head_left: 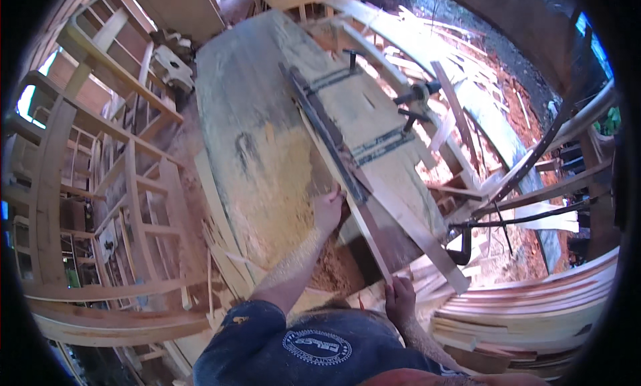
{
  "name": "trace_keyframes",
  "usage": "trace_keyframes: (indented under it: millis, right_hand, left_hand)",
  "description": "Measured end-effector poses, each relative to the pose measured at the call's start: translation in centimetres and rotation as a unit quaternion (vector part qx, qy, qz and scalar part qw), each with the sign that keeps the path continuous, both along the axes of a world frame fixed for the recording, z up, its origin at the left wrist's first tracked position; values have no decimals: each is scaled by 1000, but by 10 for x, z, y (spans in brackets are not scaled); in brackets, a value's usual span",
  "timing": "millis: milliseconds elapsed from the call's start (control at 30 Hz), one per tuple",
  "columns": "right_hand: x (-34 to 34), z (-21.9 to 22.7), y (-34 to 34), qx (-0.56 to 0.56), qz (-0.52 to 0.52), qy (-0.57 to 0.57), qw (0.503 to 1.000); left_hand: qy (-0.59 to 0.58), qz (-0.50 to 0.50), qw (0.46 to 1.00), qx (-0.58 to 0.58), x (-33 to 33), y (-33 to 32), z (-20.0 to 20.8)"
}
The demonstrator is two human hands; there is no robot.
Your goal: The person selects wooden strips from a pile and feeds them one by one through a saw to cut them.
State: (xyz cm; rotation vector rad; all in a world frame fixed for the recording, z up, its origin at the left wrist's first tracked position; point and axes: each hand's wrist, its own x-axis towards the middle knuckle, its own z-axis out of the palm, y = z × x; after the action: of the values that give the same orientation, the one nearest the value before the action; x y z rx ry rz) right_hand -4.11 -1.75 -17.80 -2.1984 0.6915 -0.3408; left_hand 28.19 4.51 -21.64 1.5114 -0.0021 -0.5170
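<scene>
A long, thin wooden strip (366,231) lies lengthwise on a sawdust-covered worktable (234,72), against a dark straight guide rail (327,132). My left hand (327,211) is at the middle of the strip, its fingers closed at the strip's edge near the rail's lower end. The near end of the strip is in my right hand (400,299), with the fingers wrapped round it close to my body. To the right of the rail, a wider board (427,246) slants over the table's near edge. Any blade by the rail cannot be made out.
Dark bar clamps (384,147) cross the table's right side, their handles (410,119) sticking up. Wooden chair-like frames (133,206) crowd the left. Stacked boards (527,312) lie at the near right. Sawdust (280,179) covers the tabletop, and offcuts (461,45) litter the far right ground.
</scene>
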Motion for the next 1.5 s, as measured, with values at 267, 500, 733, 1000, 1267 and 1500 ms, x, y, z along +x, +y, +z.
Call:
trace_keyframes:
  millis: [267, 500, 733, 1000, 1267, 1500]
  right_hand:
    - [11, 0, 0, 1, -4, 3, 1000]
    - [14, 0, -1, -7, 10, -18, 1000]
    - [26, 5, -3, 10, 9, -2, 1000]
    - [36, 10, 0, 21, -9, 2, 1000]
    - [32, 4, -2, -39, 26, -16, 999]
    - [52, 7, -8, -14, 20, 13, 1000]
  left_hand:
    - [-78, 1, 997, -22, 20, 3, -28]
    - [-85, 2, 996, 0, 31, 6, -44]
    - [-46, -12, 999, -4, 35, 0, -32]
    - [-48, 7, 999, -21, 33, -3, -6]
    - [-165, -34, 978, 125, 38, 4, -49]
    - [-52, -16, 997, -47, 60, -4, -30]
